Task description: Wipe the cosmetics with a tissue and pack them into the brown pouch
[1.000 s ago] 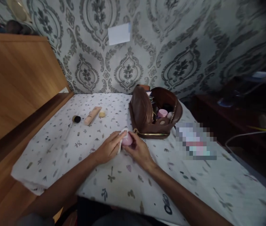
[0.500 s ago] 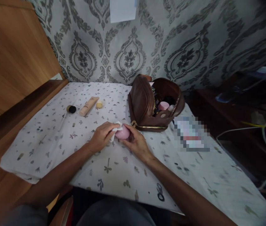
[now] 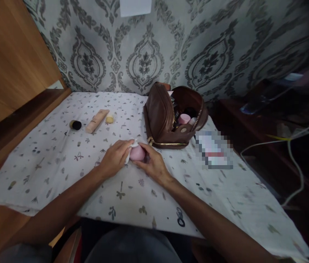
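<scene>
A rounded pink container is between my hands, over the front middle of the table; its exact kind does not show. My right hand wraps its fingers around the container's right side. Pinched in my left hand is a white wipe, pressed against the container's upper left. Behind my hands stands an open brown toiletry bag with a pink-lidded jar and other small items inside. To the left lie a beige tube, a small yellowish round item and a small black-capped bottle.
A patterned white cloth covers the table. Right of the bag lies a blurred-out flat item. White cables hang beyond the right edge. A wooden panel stands at the left, a patterned curtain or wall behind.
The view has shifted slightly, so everything sits a little further left and up. My left hand and the wipe have moved a little over the container; both hands keep their hold.
</scene>
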Demonstrator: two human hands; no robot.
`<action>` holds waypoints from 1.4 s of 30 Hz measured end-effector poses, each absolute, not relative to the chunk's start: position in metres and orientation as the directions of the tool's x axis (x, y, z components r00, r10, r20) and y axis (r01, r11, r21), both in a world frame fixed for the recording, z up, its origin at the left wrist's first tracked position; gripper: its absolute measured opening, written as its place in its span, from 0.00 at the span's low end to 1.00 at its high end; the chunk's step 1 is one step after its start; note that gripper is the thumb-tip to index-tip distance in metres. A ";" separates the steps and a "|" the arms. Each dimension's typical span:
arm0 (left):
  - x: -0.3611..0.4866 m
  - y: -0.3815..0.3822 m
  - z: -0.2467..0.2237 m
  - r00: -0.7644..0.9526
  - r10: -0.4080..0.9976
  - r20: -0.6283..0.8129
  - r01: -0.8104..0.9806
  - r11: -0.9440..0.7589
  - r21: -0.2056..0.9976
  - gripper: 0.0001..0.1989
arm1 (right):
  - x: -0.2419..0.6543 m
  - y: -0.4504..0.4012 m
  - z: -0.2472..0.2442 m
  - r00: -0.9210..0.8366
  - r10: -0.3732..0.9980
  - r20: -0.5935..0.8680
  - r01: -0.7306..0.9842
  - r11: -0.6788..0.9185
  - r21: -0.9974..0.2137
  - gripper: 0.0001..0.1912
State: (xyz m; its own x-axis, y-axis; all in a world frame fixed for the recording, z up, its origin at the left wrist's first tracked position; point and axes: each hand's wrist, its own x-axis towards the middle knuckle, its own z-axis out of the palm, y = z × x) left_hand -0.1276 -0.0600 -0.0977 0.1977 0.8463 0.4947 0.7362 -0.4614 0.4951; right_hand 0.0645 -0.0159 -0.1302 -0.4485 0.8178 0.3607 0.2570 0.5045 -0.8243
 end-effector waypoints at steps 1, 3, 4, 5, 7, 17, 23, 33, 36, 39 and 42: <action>-0.129 -0.059 -0.099 0.182 0.870 0.458 0.750 -0.424 0.507 0.19 | 0.064 -0.017 -0.129 -0.444 0.818 0.365 0.256 0.507 -0.823 0.31; -0.130 -0.058 -0.099 0.173 0.898 0.403 0.755 -0.384 0.531 0.20 | 0.062 -0.021 -0.127 -0.425 0.825 0.371 0.257 0.503 -0.825 0.30; -0.131 -0.058 -0.098 0.176 0.905 0.388 0.751 -0.378 0.542 0.21 | 0.061 -0.023 -0.126 -0.415 0.833 0.367 0.256 0.494 -0.831 0.30; -0.131 -0.058 -0.097 0.174 0.909 0.378 0.747 -0.372 0.550 0.21 | 0.060 -0.025 -0.125 -0.398 0.844 0.359 0.254 0.478 -0.841 0.31; -0.131 -0.057 -0.096 0.168 0.918 0.359 0.746 -0.356 0.563 0.22 | 0.059 -0.027 -0.124 -0.364 0.874 0.322 0.247 0.424 -0.871 0.33; -0.131 -0.061 -0.102 0.086 0.916 0.391 0.751 -0.317 0.579 0.25 | 0.063 -0.025 -0.120 -0.428 0.819 0.383 0.279 0.523 -0.806 0.28; -0.129 -0.064 -0.097 0.078 0.890 0.450 0.725 -0.361 0.587 0.21 | 0.066 -0.023 -0.123 -0.504 0.750 0.429 0.234 0.596 -0.768 0.32; -0.127 -0.059 -0.093 0.221 0.794 0.566 0.655 -0.551 0.517 0.17 | 0.065 -0.019 -0.133 -0.406 0.870 0.281 0.191 0.382 -0.904 0.38; -0.128 -0.058 -0.093 0.250 0.779 0.575 0.647 -0.576 0.500 0.18 | 0.067 -0.018 -0.133 -0.422 0.856 0.299 0.172 0.400 -0.900 0.28; -0.128 -0.058 -0.091 0.293 0.745 0.599 0.630 -0.622 0.466 0.18 | 0.068 -0.019 -0.128 -0.455 0.839 0.300 0.148 0.403 -0.903 0.28; -0.127 -0.059 -0.089 0.342 0.713 0.612 0.621 -0.660 0.422 0.20 | 0.067 -0.021 -0.123 -0.474 0.839 0.267 0.173 0.386 -0.906 0.28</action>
